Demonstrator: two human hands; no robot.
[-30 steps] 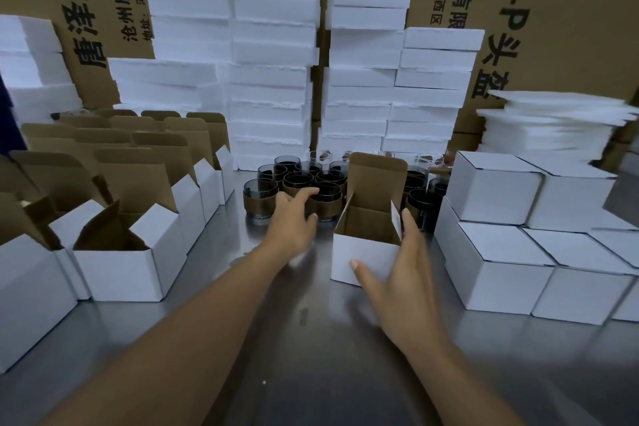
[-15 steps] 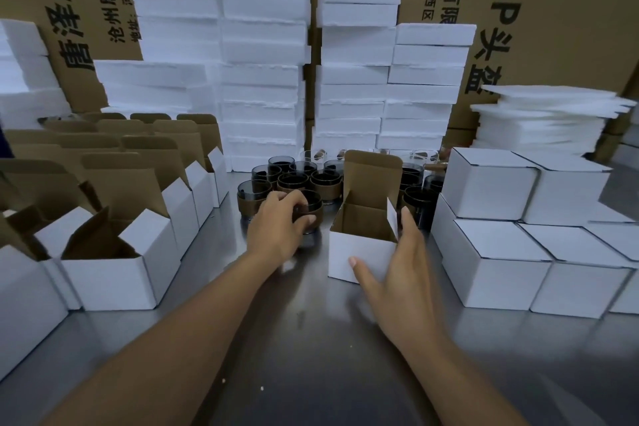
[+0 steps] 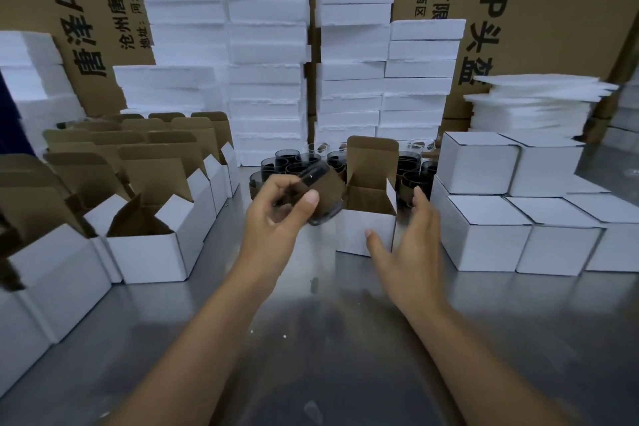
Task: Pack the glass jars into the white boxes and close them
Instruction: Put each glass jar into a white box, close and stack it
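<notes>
Tilting in the air, a jar (image 3: 321, 194) is gripped by the left hand (image 3: 276, 214), just left of the open box (image 3: 363, 235) on the bench (image 3: 311, 339). The right hand (image 3: 411, 245) is spread beside the box. The jar should be turned upright and lowered in slowly.

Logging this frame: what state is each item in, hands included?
left hand: grips a jar, raised.
jar: tilted, off the table, beside the centre box.
centre box: open, lid flap up.
right hand: open, at the centre box.
left boxes: open, flaps up.
right boxes: closed, stacked.
other jars: upright on the table.
</notes>
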